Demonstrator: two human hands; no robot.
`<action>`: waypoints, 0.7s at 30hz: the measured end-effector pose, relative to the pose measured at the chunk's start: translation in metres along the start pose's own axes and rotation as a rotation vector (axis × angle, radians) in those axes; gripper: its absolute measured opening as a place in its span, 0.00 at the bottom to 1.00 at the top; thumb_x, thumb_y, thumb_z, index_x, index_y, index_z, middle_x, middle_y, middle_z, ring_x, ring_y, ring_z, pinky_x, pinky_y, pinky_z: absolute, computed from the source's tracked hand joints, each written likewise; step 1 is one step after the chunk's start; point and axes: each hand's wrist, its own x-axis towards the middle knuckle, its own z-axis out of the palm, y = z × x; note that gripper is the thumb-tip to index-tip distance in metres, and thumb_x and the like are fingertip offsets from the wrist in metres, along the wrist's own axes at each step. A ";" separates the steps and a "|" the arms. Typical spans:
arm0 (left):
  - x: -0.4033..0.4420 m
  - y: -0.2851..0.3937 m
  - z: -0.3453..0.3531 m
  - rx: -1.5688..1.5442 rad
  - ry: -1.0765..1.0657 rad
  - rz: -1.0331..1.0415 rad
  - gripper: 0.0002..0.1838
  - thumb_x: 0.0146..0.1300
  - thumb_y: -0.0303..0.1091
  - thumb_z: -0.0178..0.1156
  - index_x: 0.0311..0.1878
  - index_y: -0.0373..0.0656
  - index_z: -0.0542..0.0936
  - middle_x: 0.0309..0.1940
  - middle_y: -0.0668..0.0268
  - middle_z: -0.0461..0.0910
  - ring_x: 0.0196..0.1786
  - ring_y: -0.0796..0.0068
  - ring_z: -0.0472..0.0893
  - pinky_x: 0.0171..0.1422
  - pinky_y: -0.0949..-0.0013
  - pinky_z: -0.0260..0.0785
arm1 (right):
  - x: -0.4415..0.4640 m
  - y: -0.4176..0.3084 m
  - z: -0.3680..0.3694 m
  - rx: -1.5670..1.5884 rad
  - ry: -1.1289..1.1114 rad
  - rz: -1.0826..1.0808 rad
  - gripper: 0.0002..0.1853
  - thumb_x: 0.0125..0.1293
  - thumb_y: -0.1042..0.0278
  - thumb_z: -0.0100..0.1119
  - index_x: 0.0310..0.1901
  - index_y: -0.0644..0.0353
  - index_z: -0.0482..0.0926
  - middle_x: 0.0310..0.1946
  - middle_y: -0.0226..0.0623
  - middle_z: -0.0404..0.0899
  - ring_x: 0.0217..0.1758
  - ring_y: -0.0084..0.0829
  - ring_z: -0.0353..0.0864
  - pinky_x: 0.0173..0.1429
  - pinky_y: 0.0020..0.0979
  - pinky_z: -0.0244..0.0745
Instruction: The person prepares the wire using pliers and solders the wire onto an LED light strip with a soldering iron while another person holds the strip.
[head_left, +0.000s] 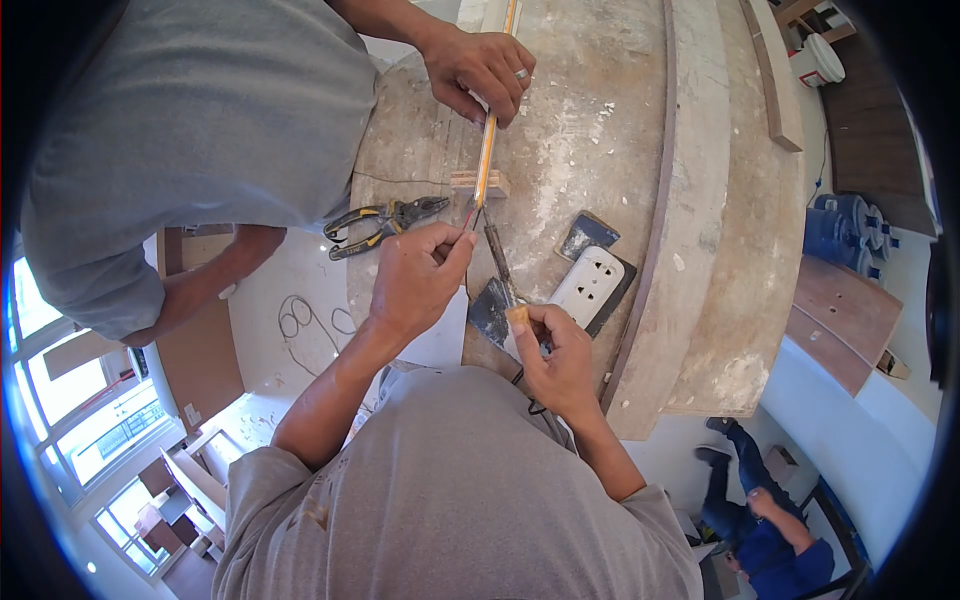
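Observation:
My right hand [558, 360] grips the light-coloured handle of a soldering iron [499, 258], whose dark barrel slants up to the end of a narrow yellow-and-white strip [487, 155], apparently an LED strip. Beside that tip, my left hand [418, 282] pinches a thin reddish wire [469, 214] at the strip's end. Whether the iron touches the wire is too small to tell. A small wood block [496, 184] lies under the strip. Another person's hand [482, 75], with a ring, holds the strip farther up. Black-and-yellow pliers [385, 223] lie left of my left hand.
A white power outlet strip [588, 286] lies right of the iron, near a dark flat piece [585, 236]. A long board [685, 200] runs along the worktable [590, 60]. The other person [200, 130] stands at the left; someone else [765, 510] is low at the right.

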 end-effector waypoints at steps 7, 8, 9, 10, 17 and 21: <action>0.000 0.002 0.001 -0.031 -0.011 -0.043 0.12 0.70 0.34 0.65 0.36 0.32 0.85 0.19 0.75 0.76 0.24 0.90 0.68 0.27 0.77 0.61 | 0.001 0.000 0.001 -0.020 -0.007 -0.016 0.08 0.67 0.73 0.64 0.43 0.68 0.81 0.28 0.39 0.78 0.27 0.27 0.76 0.34 0.28 0.72; 0.000 0.002 0.000 -0.030 -0.010 -0.045 0.12 0.70 0.34 0.65 0.35 0.32 0.85 0.19 0.75 0.76 0.24 0.90 0.68 0.27 0.77 0.61 | 0.001 0.000 0.001 -0.016 -0.013 -0.012 0.08 0.67 0.72 0.65 0.42 0.68 0.81 0.28 0.39 0.78 0.27 0.27 0.76 0.34 0.28 0.72; 0.000 0.001 0.000 -0.029 -0.009 -0.047 0.12 0.70 0.34 0.65 0.35 0.32 0.85 0.19 0.75 0.76 0.24 0.90 0.68 0.27 0.77 0.61 | 0.001 0.000 0.001 -0.017 -0.016 -0.007 0.08 0.67 0.72 0.65 0.42 0.68 0.81 0.28 0.39 0.78 0.27 0.27 0.76 0.34 0.28 0.72; 0.000 0.001 0.000 -0.028 -0.008 -0.049 0.12 0.70 0.34 0.65 0.35 0.32 0.85 0.19 0.75 0.76 0.24 0.90 0.68 0.27 0.77 0.61 | 0.002 -0.001 0.001 -0.019 -0.018 -0.003 0.08 0.67 0.72 0.65 0.42 0.68 0.81 0.28 0.39 0.78 0.27 0.27 0.76 0.34 0.28 0.72; 0.001 -0.001 0.001 -0.008 -0.002 -0.031 0.12 0.70 0.34 0.65 0.35 0.32 0.85 0.19 0.75 0.76 0.24 0.90 0.68 0.27 0.77 0.60 | 0.002 -0.002 0.001 -0.025 -0.034 0.011 0.08 0.67 0.71 0.65 0.42 0.68 0.81 0.28 0.39 0.78 0.27 0.27 0.75 0.34 0.28 0.72; 0.000 0.001 0.000 -0.024 -0.005 -0.036 0.13 0.70 0.34 0.65 0.35 0.32 0.85 0.19 0.75 0.75 0.23 0.90 0.67 0.26 0.77 0.59 | 0.002 -0.002 0.000 -0.027 -0.049 0.000 0.08 0.68 0.71 0.64 0.43 0.68 0.81 0.29 0.40 0.79 0.28 0.28 0.77 0.35 0.29 0.73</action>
